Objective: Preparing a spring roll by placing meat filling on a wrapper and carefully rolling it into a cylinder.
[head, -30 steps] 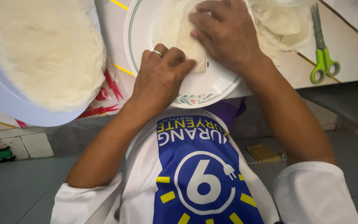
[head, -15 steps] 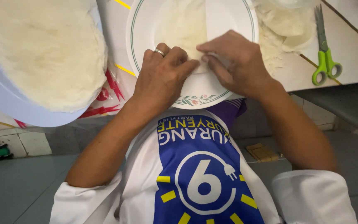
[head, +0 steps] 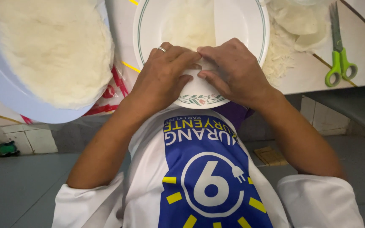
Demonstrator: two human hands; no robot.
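Both hands meet at the near edge of the white plate (head: 241,25), left hand (head: 163,74) and right hand (head: 233,69) pinching the thin wrapper (head: 191,25) between curled fingers. Green scissors (head: 339,59) lie well off to the right hand's side, and a big blue tray (head: 5,88) sits beside the left.

Plate (head: 241,25) – glazed ceramic, white, glossy and smooth, green line round the rim. Wrapper sheet (head: 191,25) on it: thin, pale, matt, slightly grainy. Stack of the same sheets (head: 51,46) on a light-blue plastic tray (head: 5,97), smooth and satin. Scissors (head: 339,50) – dull metal blades, glossy green plastic handles. Ring (head: 162,49) on left hand (head: 165,80): shiny metal. Shirt (head: 203,177) – smooth printed cloth
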